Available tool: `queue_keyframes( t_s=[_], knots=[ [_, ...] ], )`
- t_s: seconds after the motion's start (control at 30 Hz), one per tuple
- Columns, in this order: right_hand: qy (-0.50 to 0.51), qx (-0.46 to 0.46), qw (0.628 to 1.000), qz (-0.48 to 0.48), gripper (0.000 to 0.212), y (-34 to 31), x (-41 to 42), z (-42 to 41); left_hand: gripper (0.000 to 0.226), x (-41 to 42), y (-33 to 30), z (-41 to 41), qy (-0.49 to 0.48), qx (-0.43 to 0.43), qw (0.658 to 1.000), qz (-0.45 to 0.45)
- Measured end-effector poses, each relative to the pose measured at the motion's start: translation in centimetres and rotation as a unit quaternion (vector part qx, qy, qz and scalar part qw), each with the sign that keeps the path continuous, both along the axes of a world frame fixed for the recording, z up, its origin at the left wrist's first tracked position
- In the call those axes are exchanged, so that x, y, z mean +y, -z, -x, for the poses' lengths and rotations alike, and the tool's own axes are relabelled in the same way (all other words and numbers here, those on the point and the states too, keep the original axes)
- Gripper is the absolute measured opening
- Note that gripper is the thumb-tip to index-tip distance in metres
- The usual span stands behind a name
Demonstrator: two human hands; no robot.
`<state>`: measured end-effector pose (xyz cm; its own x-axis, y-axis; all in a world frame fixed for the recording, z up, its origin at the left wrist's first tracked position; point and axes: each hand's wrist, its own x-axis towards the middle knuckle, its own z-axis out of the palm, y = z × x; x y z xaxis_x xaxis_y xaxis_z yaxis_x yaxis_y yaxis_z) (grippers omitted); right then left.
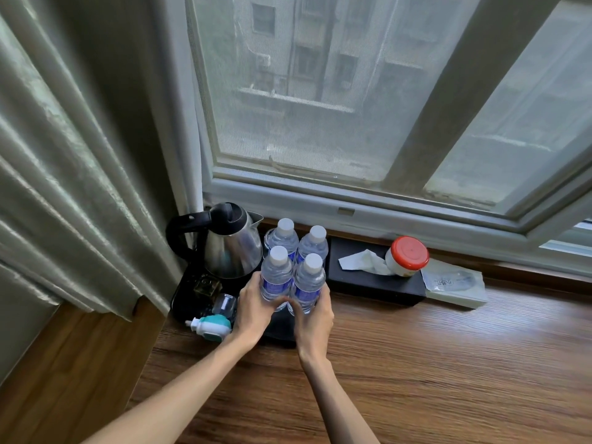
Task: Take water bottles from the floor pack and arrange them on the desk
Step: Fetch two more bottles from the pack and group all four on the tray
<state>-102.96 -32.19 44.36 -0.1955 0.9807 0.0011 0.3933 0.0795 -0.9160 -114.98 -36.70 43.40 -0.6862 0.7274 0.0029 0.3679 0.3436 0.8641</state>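
At the far left a pale green curtain (pixel 73 149) hangs beside the window (pixel 336 91); below it a steel kettle (pixel 229 245) with a black handle stands on a black tray (pixel 189 296) at the left far corner of the wooden desk (pixel 416 363); a white and teal plug-in device (pixel 209 325) lies at the tray's near edge, with a small clear glass (pixel 224 304) just beyond it. Just right of the kettle four water bottles stand upright in a tight square: two far bottles (pixel 299 240) behind, then the near left bottle (pixel 276 275) and the near right bottle (pixel 308 283); all are clear plastic with white caps and blue labels, whose print is too small to read. The left hand (pixel 254 310) curls round the near left bottle, fingers wrapped on its label; the right hand (pixel 315 318) clasps the near right bottle likewise, thumb across its front. Further right a black tissue box (pixel 368 280) with a tissue poking out carries a white jar (pixel 406 256) with a red lid; a clear packet (pixel 453 283) with illegible handwriting lies at the far right.
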Motion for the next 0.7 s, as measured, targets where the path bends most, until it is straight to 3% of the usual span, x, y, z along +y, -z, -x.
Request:
queue_keyframes(
  t_s=[0.43,0.7],
  knots=[
    [-0.008,-0.011,1.000,0.010,0.074,0.4,0.1,-0.1,0.062,0.0,0.4,-0.8,-0.024,-0.004,1.000,0.005],
    [-0.025,-0.018,1.000,-0.001,0.071,0.6,0.5,-0.5,0.065,0.1,0.3,-1.3,-0.035,-0.004,0.999,0.006]
  ],
)
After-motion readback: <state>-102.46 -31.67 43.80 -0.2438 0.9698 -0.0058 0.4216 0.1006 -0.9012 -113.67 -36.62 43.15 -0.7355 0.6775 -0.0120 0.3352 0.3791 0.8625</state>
